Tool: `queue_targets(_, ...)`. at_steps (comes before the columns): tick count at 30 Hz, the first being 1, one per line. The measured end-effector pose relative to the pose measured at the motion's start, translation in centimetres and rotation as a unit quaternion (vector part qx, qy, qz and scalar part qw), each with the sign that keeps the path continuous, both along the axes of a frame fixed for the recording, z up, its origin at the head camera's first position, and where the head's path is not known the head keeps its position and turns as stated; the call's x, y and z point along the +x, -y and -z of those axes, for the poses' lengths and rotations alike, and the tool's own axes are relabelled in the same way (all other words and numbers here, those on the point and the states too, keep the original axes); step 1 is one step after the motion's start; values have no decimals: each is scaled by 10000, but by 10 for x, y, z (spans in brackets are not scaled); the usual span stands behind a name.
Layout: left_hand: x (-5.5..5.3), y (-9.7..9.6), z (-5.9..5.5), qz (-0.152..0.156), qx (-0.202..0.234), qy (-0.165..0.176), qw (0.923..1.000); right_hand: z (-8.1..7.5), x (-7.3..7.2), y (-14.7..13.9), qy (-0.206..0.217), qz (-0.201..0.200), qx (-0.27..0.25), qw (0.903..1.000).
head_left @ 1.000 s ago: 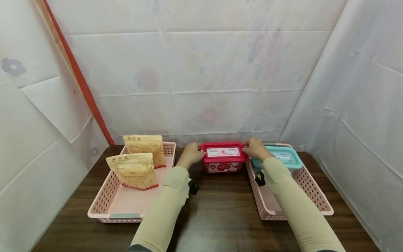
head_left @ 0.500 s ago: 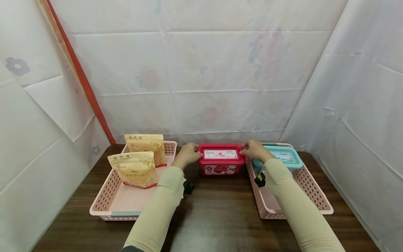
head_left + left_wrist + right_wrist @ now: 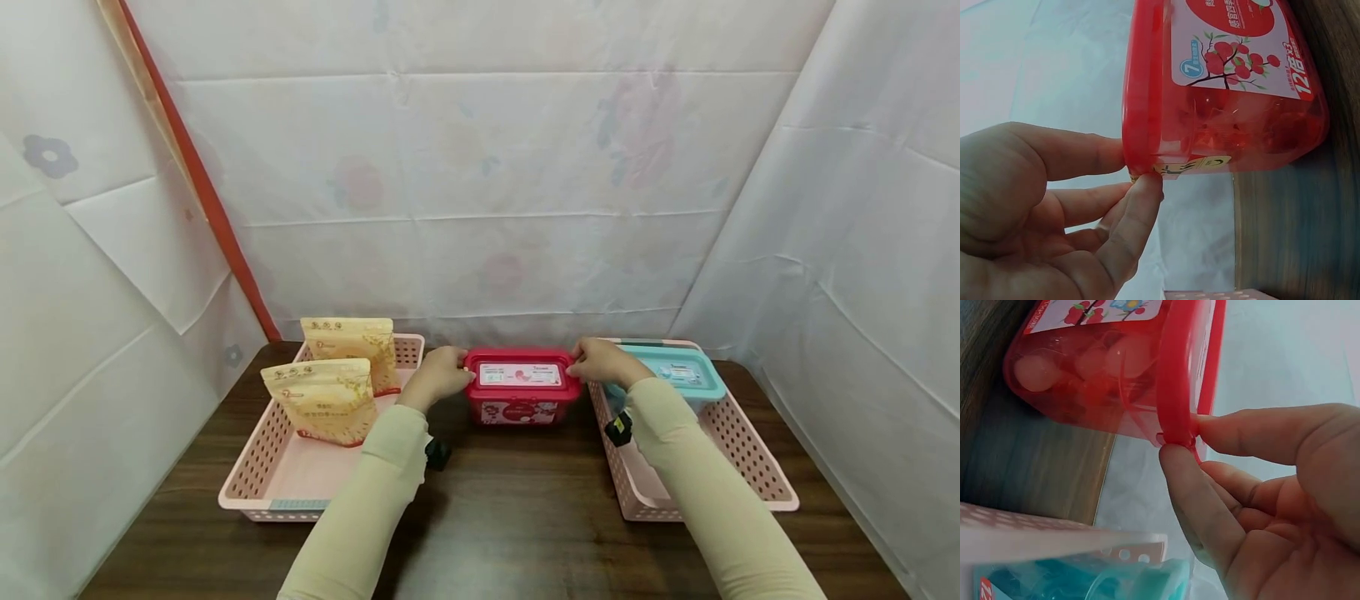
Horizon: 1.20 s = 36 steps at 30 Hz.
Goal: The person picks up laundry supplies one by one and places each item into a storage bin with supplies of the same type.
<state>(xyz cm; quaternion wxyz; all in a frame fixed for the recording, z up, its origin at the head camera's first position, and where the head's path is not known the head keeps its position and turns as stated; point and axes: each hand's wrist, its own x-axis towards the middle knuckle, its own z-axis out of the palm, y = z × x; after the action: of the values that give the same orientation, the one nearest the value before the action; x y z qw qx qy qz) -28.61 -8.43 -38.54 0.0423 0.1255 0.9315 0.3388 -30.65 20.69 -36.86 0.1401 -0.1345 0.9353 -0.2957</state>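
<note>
A red lidded plastic box (image 3: pixel 521 388) with a fruit-printed label is at the middle of the dark wooden table, between two pink baskets. My left hand (image 3: pixel 438 377) pinches the left end of its lid rim, thumb above and fingers below. At the opposite end, my right hand (image 3: pixel 606 363) pinches the rim the same way. Round pieces show through the box's clear red wall (image 3: pixel 1079 369) in the right wrist view. The lid is on, and the box looks level in the head view.
The left pink basket (image 3: pixel 247 467) holds two yellow pouches (image 3: pixel 322 400) standing up. In the right pink basket (image 3: pixel 738 446) sits a teal-lidded box (image 3: pixel 678 372), partly behind my right forearm. A white patterned sheet (image 3: pixel 480 167) rises behind the table (image 3: pixel 517 517).
The red box has shifted left and a little toward me, with both hands keeping their pinch on its ends. The baskets, pouches and teal-lidded box stay in place.
</note>
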Motion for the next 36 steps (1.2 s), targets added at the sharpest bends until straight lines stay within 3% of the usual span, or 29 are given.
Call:
queue_targets(12, 12, 9, 1, -41, 155, 131, 9998, -2, 9, 7, 289, -180, -49, 9994)
queue_targets(19, 19, 15, -1, -13, 201, 207, 9996, -2, 15, 9, 553, -220, -324, 9977)
queue_targets(28, 28, 21, 0, 91, -11, -17, 10000, 1, 22, 13, 199, -457, 41, 9987)
queue_targets(36, 37, 25, 2, 58, 100, 135, 9998, 2, 31, 13, 86, -694, 77, 9975)
